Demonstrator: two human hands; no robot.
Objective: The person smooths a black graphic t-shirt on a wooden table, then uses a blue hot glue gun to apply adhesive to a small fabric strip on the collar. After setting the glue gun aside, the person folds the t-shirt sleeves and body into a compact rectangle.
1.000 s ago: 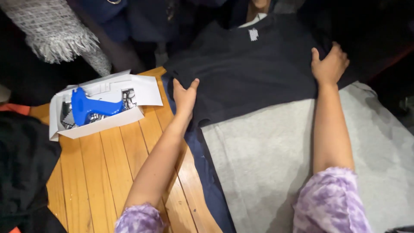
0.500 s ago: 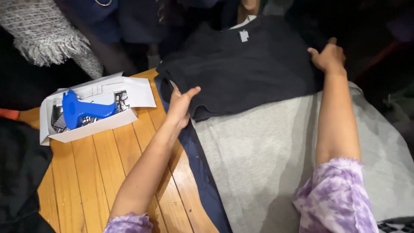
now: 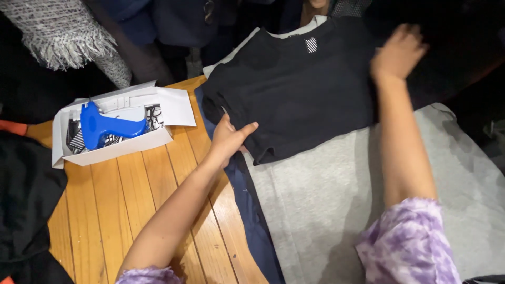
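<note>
The folded black cotton-knit shirt lay on top of a flat grey fleece cloth, which itself covered a dark navy garment at the edge of the slatted wooden table. The left hand pinched the shirt's near-left folded edge, thumb over the fabric and fingers tucked beneath it, so it was grasping the garment. The right hand was blurred over the shirt's far-right side; it looked spread rather than clenched, but whether it held any cloth I could not tell

Judged from its drape, the shirt would be light, soft and limp, with no stiffness of its own; lifted from one point it would likely sag and unfold. The sound places to take it seemed the two side folds, one where the left hand already gripped and the other across from it, under the right hand

Its collar, with a small striped neck label, pointed away from the left-hand grip toward the far side, and the folded hem lay just right of that grip. As folded it looked nearly square, so its long axis was hard to call

Left of the grip sat an open white cardboard box holding a blue plastic tagging gun
</note>
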